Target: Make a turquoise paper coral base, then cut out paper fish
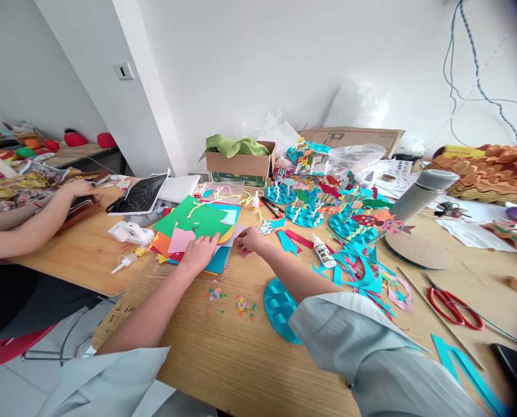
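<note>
Partly, the left hand (201, 253) hides the coloured papers (207, 221).

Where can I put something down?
Bare wood on the table lies nearer than the paper bits, between the left forearm and the blue disc. Right of the right hand it's crowded: white bottle, blue scraps, red scissors.

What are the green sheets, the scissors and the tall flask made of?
Green sheets: probably paper or card, thin, flat and matte. Scissors: smooth red handles, likely plastic; dark blades, likely metal. Flask: smooth grey, perhaps painted metal, though its even colour leaves this open.
</note>
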`<state>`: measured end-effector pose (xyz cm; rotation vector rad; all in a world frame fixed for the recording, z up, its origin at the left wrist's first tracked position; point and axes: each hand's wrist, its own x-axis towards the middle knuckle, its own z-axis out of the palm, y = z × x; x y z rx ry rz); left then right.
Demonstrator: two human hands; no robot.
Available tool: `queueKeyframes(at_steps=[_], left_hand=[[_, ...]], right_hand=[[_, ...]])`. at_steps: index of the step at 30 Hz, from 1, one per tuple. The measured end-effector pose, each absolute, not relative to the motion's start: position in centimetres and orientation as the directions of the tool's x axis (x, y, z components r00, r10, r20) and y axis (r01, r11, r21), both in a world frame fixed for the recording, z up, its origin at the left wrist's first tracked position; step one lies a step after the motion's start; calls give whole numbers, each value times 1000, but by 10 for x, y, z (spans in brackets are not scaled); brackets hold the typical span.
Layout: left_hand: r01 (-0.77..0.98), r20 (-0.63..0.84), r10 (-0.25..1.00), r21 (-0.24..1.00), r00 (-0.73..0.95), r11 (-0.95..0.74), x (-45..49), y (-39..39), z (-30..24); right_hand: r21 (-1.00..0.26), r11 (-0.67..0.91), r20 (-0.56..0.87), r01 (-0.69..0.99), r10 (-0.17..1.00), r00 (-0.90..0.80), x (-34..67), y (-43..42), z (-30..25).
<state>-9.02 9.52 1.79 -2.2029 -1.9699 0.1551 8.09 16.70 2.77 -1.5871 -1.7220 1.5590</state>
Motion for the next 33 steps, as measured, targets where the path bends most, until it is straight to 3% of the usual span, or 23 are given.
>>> queueKeyframes(at_steps=[6,12,15,18,23,33], left_hand=[[982,9,992,-141,126,-124,-95,90,22],[993,-9,994,-58,107,-108,-102,91,21],[996,4,996,-35,84,-84,-105,94,18],[998,12,998,-20,63,-62,-108,98,17],[999,-1,999,7,48,-48,-111,102,22],[997,-18,998,43,61,-61,-115,103,22]], right_hand=[[-855,-166,-400,491,815,-420,161,130,72],[-843,137,-142,521,877,-460,195,82,76],[-681,468,70,563,807,-587,157,71,64],[-478,659,51,580,680,-731,105,74,50],[-447,635,2,630,706,-709,59,95,26],[-591,579,25,562,709,-705,64,135,-6]])
